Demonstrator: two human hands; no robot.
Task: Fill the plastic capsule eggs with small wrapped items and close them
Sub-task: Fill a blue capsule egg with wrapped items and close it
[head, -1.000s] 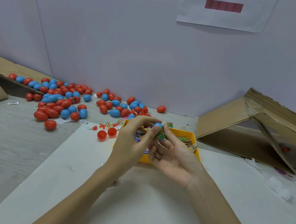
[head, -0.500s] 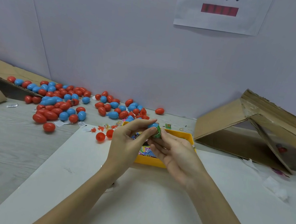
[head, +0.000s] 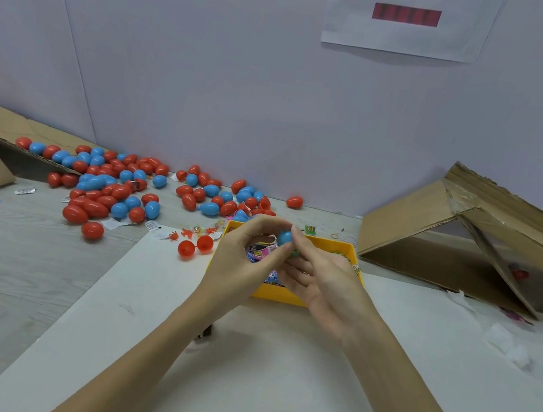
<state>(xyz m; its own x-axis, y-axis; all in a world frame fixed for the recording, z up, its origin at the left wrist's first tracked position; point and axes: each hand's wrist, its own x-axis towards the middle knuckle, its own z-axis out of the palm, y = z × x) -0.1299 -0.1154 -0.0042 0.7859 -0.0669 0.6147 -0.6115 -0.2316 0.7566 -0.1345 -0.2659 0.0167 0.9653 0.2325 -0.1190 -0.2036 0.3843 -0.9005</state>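
From the head camera I see both my hands together above the yellow tray (head: pixel 285 297), which sits on the white sheet (head: pixel 258 377) in front of me. My left hand (head: pixel 241 267) has its fingers curled, and the thumb and first finger pinch the blue capsule egg (head: pixel 285 237) from the left. My right hand (head: pixel 325 282) comes from the other side; its fingertips (head: pixel 295 235) touch the same egg, and under them a small green wrapped item (head: pixel 295 252) shows. I cannot tell if this item is already inside the egg or only pressed against it.

In the tray lie more wrapped items (head: pixel 262 251) with colourful paper. An open red egg (head: pixel 195 246) lies just beside the tray on the left. Far behind, near the wall, is the big pile of red and blue eggs (head: pixel 120 186), and a cardboard box (head: pixel 466 238) lies on its side at the right.

I judge the egg is light, hard and smooth plastic, so it can slip out easily. It is better to hold it on the two rounded ends and press the halves straight together, not at the seam. The wrapped item looks soft and crinkly, so it may catch in the joint.
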